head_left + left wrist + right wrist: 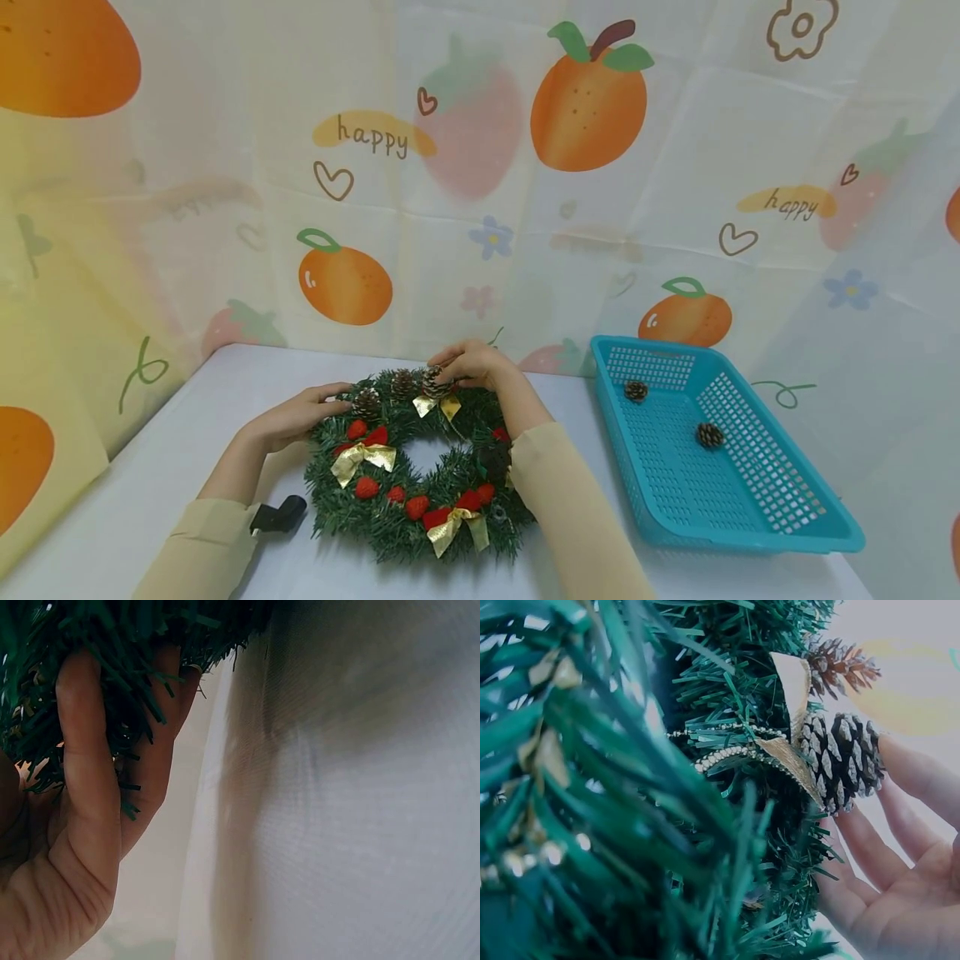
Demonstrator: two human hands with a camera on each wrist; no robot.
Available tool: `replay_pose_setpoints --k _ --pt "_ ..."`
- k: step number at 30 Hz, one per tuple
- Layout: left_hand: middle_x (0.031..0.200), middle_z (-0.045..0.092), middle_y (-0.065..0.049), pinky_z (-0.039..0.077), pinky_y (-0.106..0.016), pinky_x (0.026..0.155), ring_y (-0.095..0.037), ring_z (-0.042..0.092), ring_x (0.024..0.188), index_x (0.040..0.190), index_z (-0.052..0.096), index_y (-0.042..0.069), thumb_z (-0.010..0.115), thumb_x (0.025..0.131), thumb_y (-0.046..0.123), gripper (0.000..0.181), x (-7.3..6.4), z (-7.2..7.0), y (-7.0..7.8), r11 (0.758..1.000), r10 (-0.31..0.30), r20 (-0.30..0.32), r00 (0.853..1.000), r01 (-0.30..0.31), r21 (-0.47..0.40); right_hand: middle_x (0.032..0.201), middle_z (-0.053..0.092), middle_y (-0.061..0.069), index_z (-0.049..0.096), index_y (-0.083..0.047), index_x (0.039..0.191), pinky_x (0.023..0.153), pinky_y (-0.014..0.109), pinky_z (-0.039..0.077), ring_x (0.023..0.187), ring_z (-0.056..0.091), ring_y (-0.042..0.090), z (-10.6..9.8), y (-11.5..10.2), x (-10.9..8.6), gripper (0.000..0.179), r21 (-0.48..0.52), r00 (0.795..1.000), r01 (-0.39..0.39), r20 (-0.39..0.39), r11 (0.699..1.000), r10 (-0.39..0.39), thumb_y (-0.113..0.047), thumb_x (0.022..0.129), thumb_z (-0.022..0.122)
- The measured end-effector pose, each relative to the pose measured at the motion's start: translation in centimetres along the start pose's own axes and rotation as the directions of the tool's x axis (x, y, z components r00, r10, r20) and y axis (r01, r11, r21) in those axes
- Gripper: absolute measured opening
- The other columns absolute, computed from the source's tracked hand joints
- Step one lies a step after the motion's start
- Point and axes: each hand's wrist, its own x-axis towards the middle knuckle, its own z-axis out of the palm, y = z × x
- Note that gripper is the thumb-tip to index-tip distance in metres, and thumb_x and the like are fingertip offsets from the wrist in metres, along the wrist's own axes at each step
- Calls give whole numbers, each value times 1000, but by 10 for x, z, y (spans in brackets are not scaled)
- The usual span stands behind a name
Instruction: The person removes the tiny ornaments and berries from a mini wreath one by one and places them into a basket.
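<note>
A green Christmas wreath (337, 512) with gold bows, red berries and pine cones lies on the white table. My left hand (298, 417) grips its far left edge; in the left wrist view the fingers (90, 750) reach into the green needles. At the wreath's far side, my right hand (474, 364) holds a pine cone (844, 761) between thumb and fingers, just above a gold ribbon (791, 690). Two more pine cones sit to its left on the wreath, the middle one (402, 384) and one by the left fingertips (367, 403).
A blue plastic basket (750, 537) stands at the right, holding two loose pine cones, one near its far left corner (636, 391) and one mid-basket (709, 435). A black device (279, 515) sits at the left cuff. Behind the table hangs a fruit-printed cloth (480, 275).
</note>
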Motion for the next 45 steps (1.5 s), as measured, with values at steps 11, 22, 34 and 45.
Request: replay_pose_setpoints --k 11,22,34,45 --pt "162 4 -34 33 -74 105 -60 19 142 159 17 7 50 103 39 73 2 1 -2 1000 -8 -6 1000 8 4 137 62 8 69 -14 126 94 36 51 114 63 21 -3 1 -2 35 12 1000 11 -3 1000 -11 -9 91 71" --pt "163 3 -32 22 -79 107 -59 1 147 159 15 7 49 103 42 74 2 0 -1 1000 -8 -2 1000 8 10 145 57 9 67 -10 129 108 43 48 129 58 30 -6 -1 -5 38 77 1000 9 -3 997 -8 -6 91 69" --pt "163 3 -32 23 -80 105 -60 1 147 159 15 6 49 103 40 74 3 -1 -1 1000 -8 -2 1000 8 7 147 54 10 64 -10 132 112 46 45 132 55 31 -12 1 -4 40 152 1000 18 4 988 -19 -4 92 66" --pt "163 2 -32 21 -80 107 -59 0 147 159 15 6 49 103 41 74 1 1 -1 1000 -12 -3 1000 12 7 147 53 13 61 -8 134 114 48 42 133 54 34 -18 1 -5 42 184 998 57 -11 981 -56 -2 93 65"
